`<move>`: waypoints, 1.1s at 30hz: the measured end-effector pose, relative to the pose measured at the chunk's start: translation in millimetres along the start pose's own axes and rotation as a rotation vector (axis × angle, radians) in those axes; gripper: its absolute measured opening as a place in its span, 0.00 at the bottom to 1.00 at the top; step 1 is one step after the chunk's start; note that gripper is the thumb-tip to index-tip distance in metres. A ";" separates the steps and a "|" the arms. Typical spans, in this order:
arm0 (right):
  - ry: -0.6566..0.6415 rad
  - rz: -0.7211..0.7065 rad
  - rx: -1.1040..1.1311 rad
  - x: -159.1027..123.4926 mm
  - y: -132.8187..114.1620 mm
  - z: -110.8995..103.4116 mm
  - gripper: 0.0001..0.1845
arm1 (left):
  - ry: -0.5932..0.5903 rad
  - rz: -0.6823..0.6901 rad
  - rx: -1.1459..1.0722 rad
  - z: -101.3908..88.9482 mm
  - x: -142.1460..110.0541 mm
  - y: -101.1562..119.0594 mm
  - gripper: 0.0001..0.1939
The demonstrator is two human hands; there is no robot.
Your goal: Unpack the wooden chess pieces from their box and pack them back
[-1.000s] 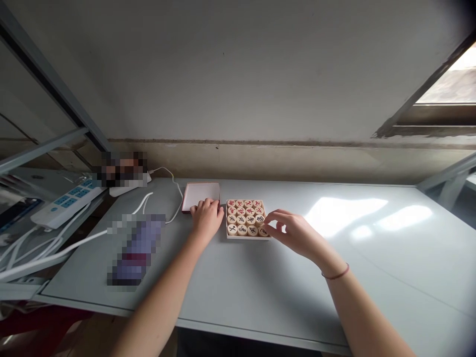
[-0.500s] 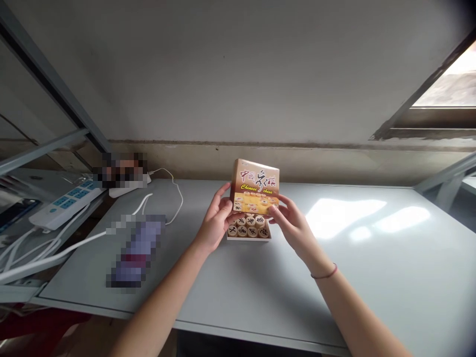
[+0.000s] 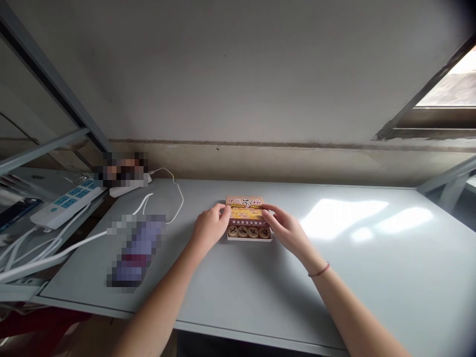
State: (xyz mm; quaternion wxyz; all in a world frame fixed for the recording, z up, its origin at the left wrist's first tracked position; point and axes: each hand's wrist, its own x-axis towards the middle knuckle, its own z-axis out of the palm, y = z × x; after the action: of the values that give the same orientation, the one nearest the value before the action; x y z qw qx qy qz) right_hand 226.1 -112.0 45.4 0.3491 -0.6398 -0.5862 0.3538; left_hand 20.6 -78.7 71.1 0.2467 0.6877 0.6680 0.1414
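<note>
The brown and yellow Chinese chess box lid (image 3: 246,213) sits over the white box tray (image 3: 249,239) on the desk. Below the lid's front edge, one row of round wooden chess pieces (image 3: 248,232) with dark characters still shows; the pieces behind are covered. My left hand (image 3: 211,223) grips the lid's left side, thumb against its edge. On the opposite side, my right hand (image 3: 286,225) holds the lid's right edge between thumb and fingers.
A grey desk (image 3: 230,297) runs along the wall. To the left lie a white power strip (image 3: 69,201), white cables (image 3: 70,248) and a blurred purple object (image 3: 137,253). A metal frame post (image 3: 55,74) rises at the left, and a window (image 3: 453,84) is at the right.
Both hands have lowered the lid from its tilted position above the tray onto it. The rear pieces that showed before are now covered.
</note>
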 end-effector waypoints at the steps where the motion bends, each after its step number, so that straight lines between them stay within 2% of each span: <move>1: -0.014 -0.006 -0.018 -0.6 -0.5 -1.5 0.30 | -0.009 0.000 0.021 -0.9 0.1 -0.4 0.19; 5: -0.174 -0.019 -0.089 -3.3 -2.5 -11.8 0.27 | -0.102 0.015 0.073 -5.0 -0.3 -4.1 0.18; 11: -0.401 -0.009 -0.221 -6.8 -3.9 -23.7 0.25 | -0.301 0.033 0.027 -6.5 -3.2 -10.4 0.17; 17: -0.474 -0.028 -0.243 -5.7 0.5 -21.4 0.24 | -0.446 0.028 0.100 -7.1 -3.2 -12.1 0.16; 20: -0.444 -0.065 -0.278 -4.4 4.1 -17.8 0.24 | -0.427 0.052 0.148 -6.4 -0.7 -13.2 0.17; 25: -0.268 -0.135 -0.356 -2.9 9.7 -4.2 0.25 | -0.281 0.074 0.215 -0.2 3.2 -14.8 0.18; 31: -0.270 -0.114 -0.304 -1.1 5.5 -4.6 0.27 | -0.249 0.098 0.184 -0.1 5.9 -19.3 0.20; 33: -0.211 -0.101 -0.255 2.9 7.8 -8.2 0.27 | -0.175 0.105 0.167 -0.1 11.6 -22.5 0.23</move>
State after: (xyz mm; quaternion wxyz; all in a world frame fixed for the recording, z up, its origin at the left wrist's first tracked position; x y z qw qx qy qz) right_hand 237.3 -109.9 42.8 0.2187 -0.6079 -0.6912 0.3238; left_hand 2.2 -67.5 57.8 0.2381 0.7496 0.6165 0.0377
